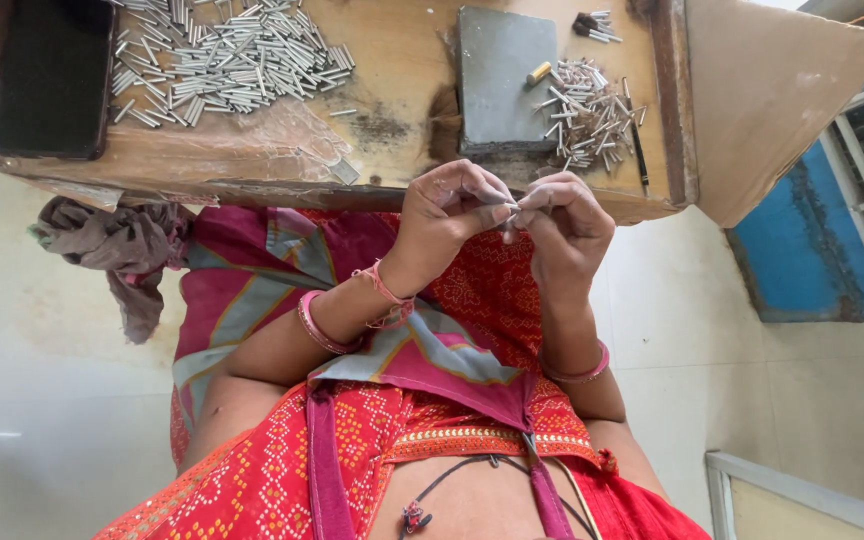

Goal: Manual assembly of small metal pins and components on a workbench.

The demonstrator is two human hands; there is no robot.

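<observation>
Here both hands, left hand (449,212) and right hand (564,225), pinch one thin, short, silvery metal pin (512,211) between their fingertips.

A dark rectangular phone (49,75) lies face up at the left end of the wooden counter (392,60), its black screen blank. No packages, labels or signs show.

Soft, even daylight, bright and sharp throughout, with faint shadows and slight wide-angle stretching at the edges.
</observation>
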